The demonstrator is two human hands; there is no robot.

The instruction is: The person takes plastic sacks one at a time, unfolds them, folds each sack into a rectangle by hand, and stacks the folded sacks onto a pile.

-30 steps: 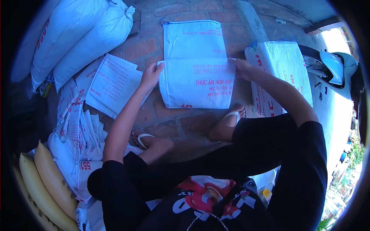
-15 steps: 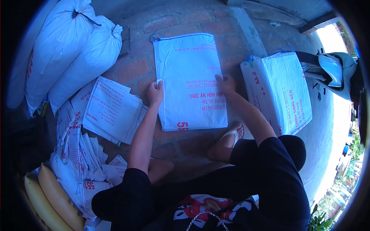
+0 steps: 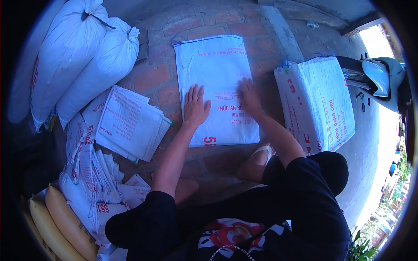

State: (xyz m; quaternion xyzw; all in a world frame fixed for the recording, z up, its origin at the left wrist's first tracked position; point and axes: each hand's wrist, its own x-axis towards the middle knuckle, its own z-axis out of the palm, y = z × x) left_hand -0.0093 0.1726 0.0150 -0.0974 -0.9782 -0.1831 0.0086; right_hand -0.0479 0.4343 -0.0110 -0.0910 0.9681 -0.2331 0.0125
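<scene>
White printed sack [image 3: 213, 65] lies flat on the brick floor [image 3: 150, 78], right in front of the person, and both hands are on it! Left hand [image 3: 196, 106] rests palm down near the left edge, fingers spread and straight; right hand [image 3: 250, 96] sits by the right edge, its fingers closer together and a little bent, and whether they pinch any cloth cannot be told. Good flattening here would call for even pressure from both palms, working outward from the middle, with care for the creases along the far left side, and light enough that the sheet doesn't skid. Squaring the edges matters too, and the blue-stitched seam [image 3: 204, 41] at the far end makes a handy guide. Just beside the near right corner, a sandalled foot [image 3: 259, 158]. Farther out: a sack stack [image 3: 130, 122] on the left, a taller sack pile [image 3: 322, 93] on the right, bulging white sacks [image 3: 96, 65] at the far left, tan bags [image 3: 69, 222] at the near left, and a motorbike [image 3: 381, 80] well off to the right.
</scene>
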